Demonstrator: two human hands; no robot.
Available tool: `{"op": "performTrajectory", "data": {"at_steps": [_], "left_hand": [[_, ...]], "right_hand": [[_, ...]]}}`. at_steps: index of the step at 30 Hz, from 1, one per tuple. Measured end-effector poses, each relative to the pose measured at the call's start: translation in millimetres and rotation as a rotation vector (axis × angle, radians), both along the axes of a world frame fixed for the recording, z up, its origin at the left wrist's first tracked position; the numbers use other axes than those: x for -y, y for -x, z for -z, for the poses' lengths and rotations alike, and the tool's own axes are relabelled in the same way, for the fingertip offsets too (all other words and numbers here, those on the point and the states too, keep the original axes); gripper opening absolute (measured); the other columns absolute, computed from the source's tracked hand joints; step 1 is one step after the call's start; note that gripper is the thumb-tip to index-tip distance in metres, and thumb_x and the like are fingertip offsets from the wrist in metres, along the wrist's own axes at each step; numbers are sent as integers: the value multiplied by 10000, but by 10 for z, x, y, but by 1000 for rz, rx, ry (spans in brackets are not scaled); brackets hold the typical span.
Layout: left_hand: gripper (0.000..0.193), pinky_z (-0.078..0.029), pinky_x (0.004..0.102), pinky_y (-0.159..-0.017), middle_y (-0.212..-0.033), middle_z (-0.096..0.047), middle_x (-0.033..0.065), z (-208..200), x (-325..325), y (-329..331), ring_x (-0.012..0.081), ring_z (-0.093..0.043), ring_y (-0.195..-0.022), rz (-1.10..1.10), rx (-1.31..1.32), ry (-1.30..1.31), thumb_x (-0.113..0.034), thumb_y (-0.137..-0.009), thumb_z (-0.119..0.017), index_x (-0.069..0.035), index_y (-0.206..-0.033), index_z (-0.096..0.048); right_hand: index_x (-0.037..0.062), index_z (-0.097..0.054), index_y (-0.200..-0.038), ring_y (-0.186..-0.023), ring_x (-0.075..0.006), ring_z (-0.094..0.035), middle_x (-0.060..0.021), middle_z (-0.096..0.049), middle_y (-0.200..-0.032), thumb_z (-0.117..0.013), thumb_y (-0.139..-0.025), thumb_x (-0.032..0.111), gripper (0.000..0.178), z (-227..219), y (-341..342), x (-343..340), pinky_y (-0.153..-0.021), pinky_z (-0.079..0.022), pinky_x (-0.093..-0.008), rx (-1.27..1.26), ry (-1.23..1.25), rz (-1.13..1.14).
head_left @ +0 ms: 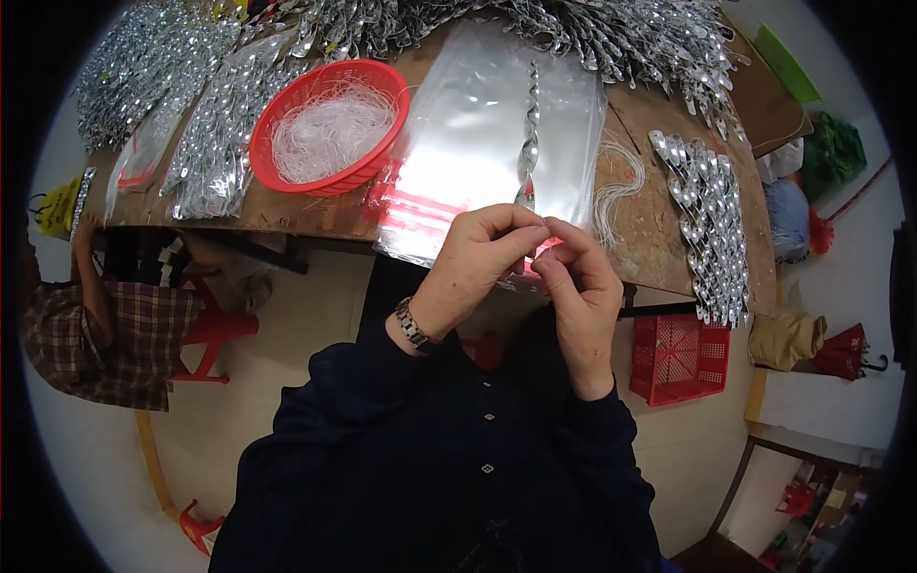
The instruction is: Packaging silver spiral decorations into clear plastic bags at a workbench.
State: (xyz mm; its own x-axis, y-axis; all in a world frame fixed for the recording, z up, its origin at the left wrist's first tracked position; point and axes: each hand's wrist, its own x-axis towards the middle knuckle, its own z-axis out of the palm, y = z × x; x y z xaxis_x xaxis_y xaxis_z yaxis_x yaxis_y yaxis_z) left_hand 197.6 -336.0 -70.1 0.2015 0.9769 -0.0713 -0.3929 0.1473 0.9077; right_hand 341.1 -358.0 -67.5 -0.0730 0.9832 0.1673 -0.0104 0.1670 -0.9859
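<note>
Silver spiral strip (pixel 528 134) pinched between both hands' meeting fingertips (pixel 541 232).

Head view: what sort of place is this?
Likely a small hand-assembly workshop: heaps of silver spiral ornaments on a worn wooden table, a red basket of white threads, clear plastic bags.

**A worn brown table over a pale floor**

You look down on a scuffed brown table (pixel 669 239) whose near edge curves across the view. Below it lies a pale, smooth floor (pixel 306 325). To your left stands a red plastic stool (pixel 215 334); to your right, a red slatted crate (pixel 680 358) rests on the floor. Bright light glares off the table's middle.
</note>
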Motion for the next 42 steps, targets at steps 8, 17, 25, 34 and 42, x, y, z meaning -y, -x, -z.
{"op": "performTrajectory", "data": {"at_steps": [8,17,25,34,42], "left_hand": [[150,-446,165,-597,-807,-605,-11,39,0,33,36,-549,-683,49,75,28,-137,-906,-606,-8,-974,-641],[151,-473,167,-601,-819,-617,4,23,10,35,46,-576,-693,69,83,36,-144,-900,-615,-13,-967,-642],[121,-366,169,-541,-761,-584,-14,21,10,27,39,-482,-616,66,90,72,-114,-894,-614,-24,-966,-648],[119,-366,167,-548,-767,-590,-17,18,10,29,34,-483,-624,89,62,63,-118,-891,-619,-27,-960,-650],[107,-356,164,-547,-754,-577,-25,-1,20,46,27,-467,-621,82,67,53,-117,-891,-618,-28,-941,-650]], "right_hand": [[25,-546,-1218,-741,-51,-546,10,-585,-833,-603,-877,-4,347,30,21,4,-642,-426,-174,-11,-17,-32],[23,-529,-1229,-751,-61,-567,-1,-593,-845,-598,-882,-3,355,62,19,4,-645,-437,-176,-25,-15,-42],[19,-528,-1229,-756,-67,-577,-8,-599,-850,-589,-887,-9,348,43,24,11,-649,-441,-176,-20,-6,-43],[20,-531,-1221,-765,-70,-587,-10,-608,-860,-592,-888,-1,339,33,31,13,-652,-444,-174,-58,8,-43],[26,-529,-1228,-769,-66,-580,-6,-606,-884,-578,-905,23,326,14,21,19,-653,-444,-176,-22,10,-70]]}}
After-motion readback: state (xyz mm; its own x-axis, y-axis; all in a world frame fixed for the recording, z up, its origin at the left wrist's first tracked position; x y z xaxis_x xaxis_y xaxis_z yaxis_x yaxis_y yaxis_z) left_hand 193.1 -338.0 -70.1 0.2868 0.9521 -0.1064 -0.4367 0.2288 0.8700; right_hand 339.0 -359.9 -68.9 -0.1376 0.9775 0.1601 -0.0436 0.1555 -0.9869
